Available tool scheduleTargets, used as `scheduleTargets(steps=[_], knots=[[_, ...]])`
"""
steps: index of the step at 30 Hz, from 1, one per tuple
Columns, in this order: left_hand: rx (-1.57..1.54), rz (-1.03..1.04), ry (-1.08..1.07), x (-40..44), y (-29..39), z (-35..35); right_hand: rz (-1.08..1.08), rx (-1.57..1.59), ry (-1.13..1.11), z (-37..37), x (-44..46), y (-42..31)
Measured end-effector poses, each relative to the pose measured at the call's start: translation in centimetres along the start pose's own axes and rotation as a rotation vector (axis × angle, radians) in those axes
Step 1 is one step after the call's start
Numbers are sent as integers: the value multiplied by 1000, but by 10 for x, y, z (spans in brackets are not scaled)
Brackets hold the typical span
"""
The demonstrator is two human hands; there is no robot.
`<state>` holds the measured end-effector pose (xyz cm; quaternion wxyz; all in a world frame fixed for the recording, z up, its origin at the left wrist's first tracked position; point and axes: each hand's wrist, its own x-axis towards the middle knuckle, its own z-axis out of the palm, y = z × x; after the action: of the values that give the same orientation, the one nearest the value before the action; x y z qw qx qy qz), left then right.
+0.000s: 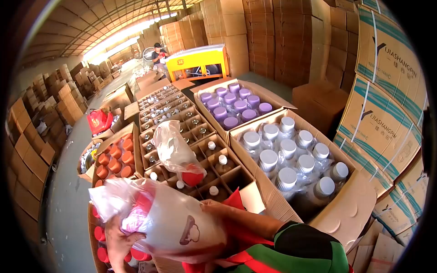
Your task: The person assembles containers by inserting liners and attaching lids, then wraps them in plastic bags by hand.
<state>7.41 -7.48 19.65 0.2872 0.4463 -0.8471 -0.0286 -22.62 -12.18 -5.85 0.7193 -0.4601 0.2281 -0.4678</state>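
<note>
Translucent white plastic bag with brown print point(170, 223), grasped by my left fingers point(136, 237) and right fingers point(207, 207), near red-capped bottles point(100, 234)

A bulky, whitish translucent plastic bag point(170, 223) slanted across the foreground, held between the left hand point(119, 239) and the right hand point(216, 209). Its middle bulged smoothly, while the left end was loose and crumpled. A brown printed emblem point(190, 230) faced up, and a pinkish-red patch point(140, 209) showed near the crumpled end
</note>
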Motion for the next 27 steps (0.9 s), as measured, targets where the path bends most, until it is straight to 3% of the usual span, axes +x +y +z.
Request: scheduleTargets(steps=[1, 3, 4, 5, 6, 7, 9, 10, 11, 13, 16, 19, 20, 21, 22, 25, 27], knots=[[2, 3, 8, 6, 13, -6, 19, -41, -36, -1, 0, 6], [77, -214, -71, 17, 42, -8, 90, -263, 17, -10, 8, 23], [118, -2, 59, 25, 45, -1, 89, -273, 11, -3, 14, 14], [119, 114, 8, 36, 52, -5, 65, -207, -18, 6, 22, 8], [-149, 92, 9, 47, 53, 0, 36, -128, -43, 20, 27, -3], [-614, -91, -103, 54, 52, -7, 11, -59, -59, 36, 31, -14], [-1018, -337, 462, 74, 75, -46, -56, 67, -72, 66, 32, -38], [-1381, -395, 745, 80, 90, -73, -93, 132, -65, 78, 29, -49], [-1418, -286, 820, 75, 93, -80, -131, 182, -52, 86, 24, -61], [-1188, -59, 615, 51, 84, -45, -216, 279, -14, 98, 12, -83], [-726, -122, 40, 15, 70, 44, -348, 370, 57, 105, -6, -115], [-810, -296, -51, -27, 53, 119, -556, 306, 43, 84, -22, -145], [-843, -356, -56, -40, 48, 136, -686, 116, -149, 83, -27, -167], [-873, -407, -63, -54, 41, 151, -812, -197, -496, 84, -40, -190], [-905, -450, -76, -66, 35, 162, -841, -531, -682, 99, -49, -213], [-957, -565, -155, -113, 24, 194, -657, -1163, -492, 159, -72, -203], [-983, -601, -253, -146, 17, 205, -419, -1182, -289, 132, -42, -190]])
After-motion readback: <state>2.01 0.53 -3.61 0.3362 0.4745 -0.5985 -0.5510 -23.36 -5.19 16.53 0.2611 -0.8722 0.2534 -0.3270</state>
